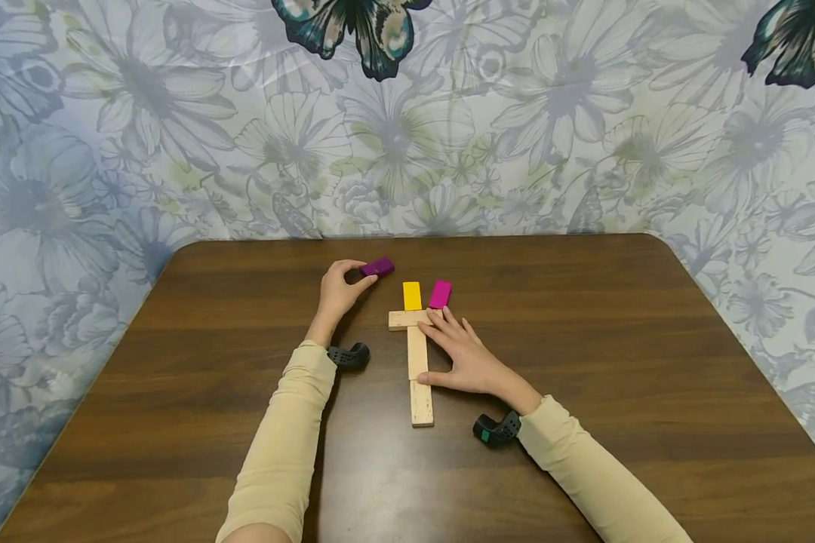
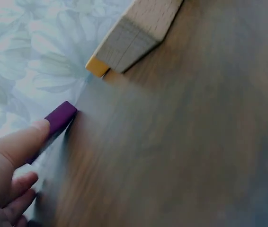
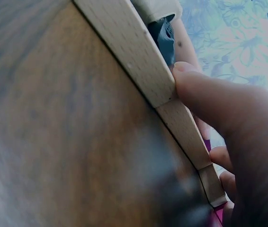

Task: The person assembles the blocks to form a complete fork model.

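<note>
Between thumb and fingers, my left hand [image 1: 338, 296] pinches a purple block [image 1: 380, 267] at the far side of the table, left of the other blocks. The left wrist view shows the thumb on that purple block [image 2: 62, 117]. Two plain wooden blocks lie end to end, the nearer block [image 1: 421, 405] meeting the farther block [image 1: 417, 348], with a crosswise wooden block [image 1: 404, 320] at the far end. Beyond it lie a yellow block [image 1: 412, 296] and a magenta block [image 1: 440, 292]. My right hand [image 1: 474, 363] rests on the wooden blocks, fingers spread, thumb near the lengthwise joint.
The brown wooden table [image 1: 618, 317] reaches back to a flower-patterned backdrop [image 1: 543, 136] with butterflies. Black bands sit on the left wrist [image 1: 349, 357] and right wrist [image 1: 497, 429].
</note>
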Available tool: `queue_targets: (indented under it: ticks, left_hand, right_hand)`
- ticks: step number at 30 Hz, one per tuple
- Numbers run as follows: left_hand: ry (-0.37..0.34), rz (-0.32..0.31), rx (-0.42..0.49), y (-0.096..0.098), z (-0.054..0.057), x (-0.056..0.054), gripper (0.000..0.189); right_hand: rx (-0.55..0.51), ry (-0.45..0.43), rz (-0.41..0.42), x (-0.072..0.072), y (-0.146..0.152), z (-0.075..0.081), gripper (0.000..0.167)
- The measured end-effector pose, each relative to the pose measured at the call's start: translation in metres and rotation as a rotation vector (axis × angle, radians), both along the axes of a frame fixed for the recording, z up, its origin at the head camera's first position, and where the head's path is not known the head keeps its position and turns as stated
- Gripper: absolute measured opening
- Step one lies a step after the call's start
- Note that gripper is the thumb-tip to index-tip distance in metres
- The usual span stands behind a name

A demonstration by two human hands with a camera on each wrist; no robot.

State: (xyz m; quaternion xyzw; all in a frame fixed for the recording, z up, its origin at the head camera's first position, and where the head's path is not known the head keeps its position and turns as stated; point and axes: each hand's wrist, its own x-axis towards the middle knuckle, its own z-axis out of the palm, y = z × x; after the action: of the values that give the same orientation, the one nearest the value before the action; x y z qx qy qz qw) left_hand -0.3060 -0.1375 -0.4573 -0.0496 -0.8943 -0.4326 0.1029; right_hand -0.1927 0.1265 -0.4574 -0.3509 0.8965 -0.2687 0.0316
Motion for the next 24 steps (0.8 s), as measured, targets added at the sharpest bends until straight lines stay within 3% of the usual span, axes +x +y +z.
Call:
queue_targets:
  ticks: [5, 12, 15, 19, 24]
  left_hand:
    - [0.001, 0.007, 0.175, -0.006, 0.009, 0.009, 0.035]
    - [-0.153, -0.080, 0.553, -0.018, 0.020, 0.024, 0.045]
    - [-0.210, -0.105, 0.673, -0.021, 0.024, 0.028, 0.047]
    - [-0.265, -0.131, 0.702, -0.021, 0.028, 0.030, 0.045]
    - [-0.318, -0.145, 0.675, -0.015, 0.025, 0.029, 0.038]
  right_hand:
    - [0.002, 0.010, 0.002, 0.000, 0.000, 0.001, 0.087]
    - [0.005, 0.002, 0.001, 0.001, -0.001, 0.001, 0.086]
    - [0.008, 0.000, 0.000, 0.001, -0.001, 0.000, 0.086]
    - [0.009, -0.005, -0.004, 0.000, -0.001, 0.001, 0.086]
    - [0.016, -0.006, -0.004, 0.001, -0.001, 0.002, 0.087]
